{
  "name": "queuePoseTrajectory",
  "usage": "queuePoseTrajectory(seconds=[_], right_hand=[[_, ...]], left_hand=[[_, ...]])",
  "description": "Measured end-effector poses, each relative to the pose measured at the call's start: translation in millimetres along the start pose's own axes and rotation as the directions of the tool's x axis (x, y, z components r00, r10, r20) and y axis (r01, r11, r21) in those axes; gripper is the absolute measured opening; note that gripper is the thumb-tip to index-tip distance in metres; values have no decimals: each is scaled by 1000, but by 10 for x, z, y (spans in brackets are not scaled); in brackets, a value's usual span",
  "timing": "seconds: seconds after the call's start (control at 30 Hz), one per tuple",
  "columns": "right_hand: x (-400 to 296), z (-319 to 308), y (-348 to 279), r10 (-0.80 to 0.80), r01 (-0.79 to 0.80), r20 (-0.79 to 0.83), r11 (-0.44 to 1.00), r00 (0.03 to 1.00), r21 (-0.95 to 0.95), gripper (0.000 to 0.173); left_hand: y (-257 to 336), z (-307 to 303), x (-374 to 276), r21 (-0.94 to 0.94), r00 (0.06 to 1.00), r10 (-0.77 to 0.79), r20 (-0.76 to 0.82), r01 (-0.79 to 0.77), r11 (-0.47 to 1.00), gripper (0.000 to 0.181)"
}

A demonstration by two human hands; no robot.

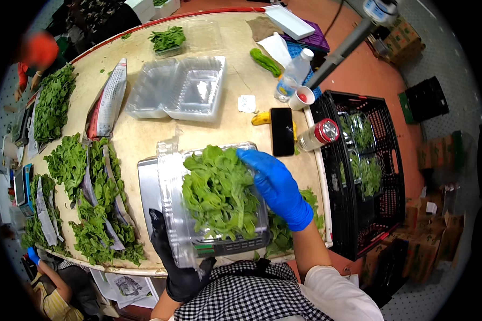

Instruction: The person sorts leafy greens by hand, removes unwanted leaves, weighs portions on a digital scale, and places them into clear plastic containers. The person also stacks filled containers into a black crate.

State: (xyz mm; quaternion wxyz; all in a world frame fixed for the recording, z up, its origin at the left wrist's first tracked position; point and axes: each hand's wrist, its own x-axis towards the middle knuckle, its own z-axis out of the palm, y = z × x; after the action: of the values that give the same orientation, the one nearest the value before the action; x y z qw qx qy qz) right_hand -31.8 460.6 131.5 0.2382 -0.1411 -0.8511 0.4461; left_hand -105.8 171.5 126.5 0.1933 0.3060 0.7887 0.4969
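Observation:
An unfolded clear plastic clamshell box (170, 240) holds a heap of leafy greens (221, 192) and sits over a metal-topped scale (146, 176). My left hand (180, 265), in a black glove, grips the box's lid at its lower left edge. My right hand (275, 188), in a blue glove, rests against the upper right side of the greens, fingers bent slightly; whether it grips any leaves cannot be told. Bundles of greens with paper strips (100, 200) lie to the left. More greens (283, 236) are partly hidden under my right forearm.
Beyond the scale are stacked empty clamshells (197, 88) and a small box of greens (168, 42). A phone (282, 132), a red-lidded bottle (319, 134), a paper cup (301, 98) and a water bottle (293, 76) stand or lie right, beside a black crate (361, 168). Other people work left.

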Motion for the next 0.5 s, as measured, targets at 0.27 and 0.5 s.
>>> queuePoseTrajectory(seconds=[0.27,0.5], right_hand=[[-1349,121,-150,46,-77,-321,993,946,-87,22],[-1295,351,-468,-213,148,-85,866,973,-478,33]], left_hand=[[73,148,208,-213,988,63,-138,-92,973,90],[160,210,297,-303,986,53,-157,-99,948,83]])
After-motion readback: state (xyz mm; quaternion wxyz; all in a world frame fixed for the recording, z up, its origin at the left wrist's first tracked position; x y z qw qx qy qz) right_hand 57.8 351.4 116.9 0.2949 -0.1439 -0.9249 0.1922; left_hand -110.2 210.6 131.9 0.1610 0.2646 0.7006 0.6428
